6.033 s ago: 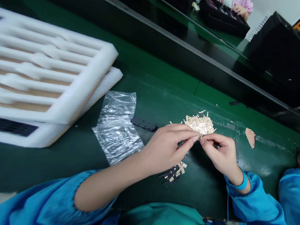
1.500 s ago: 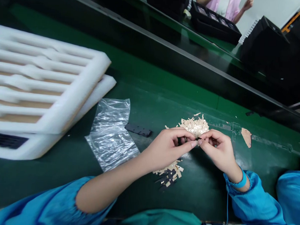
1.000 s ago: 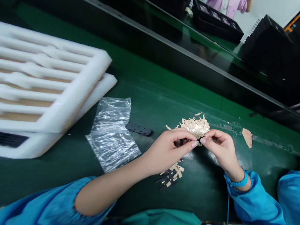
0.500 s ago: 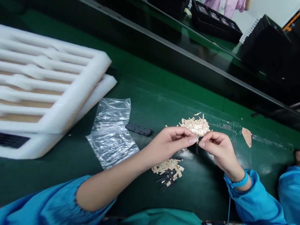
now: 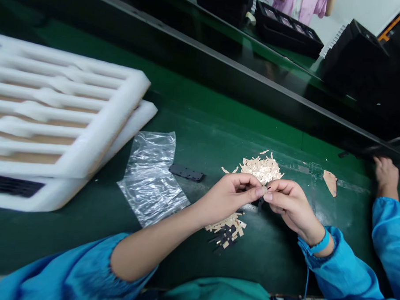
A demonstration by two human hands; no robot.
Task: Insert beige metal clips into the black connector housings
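My left hand (image 5: 239, 191) and my right hand (image 5: 288, 202) meet fingertip to fingertip, both closed in a pinch. A small black piece (image 5: 259, 203) shows at and just below their fingertips, mostly hidden by the fingers. Directly behind the hands lies a heap of pale, thin scraps (image 5: 262, 168). Under my left wrist is a loose pile of small cream and black strips (image 5: 228, 231), partly covered by the forearm. A blue band (image 5: 322, 244) circles my right wrist.
White foam trays (image 5: 98, 132) are stacked at left on the green table (image 5: 188, 255). A clear plastic bag (image 5: 152, 179) and a black perforated bar (image 5: 187, 172) lie beside them. A tan scrap (image 5: 330, 183) lies right. Another person's hand (image 5: 387, 176) rests on the table at far right.
My fingertips have come closer together and now nearly touch, and the black piece has shifted slightly. At far right, the other person's hand has reached forward along the table.
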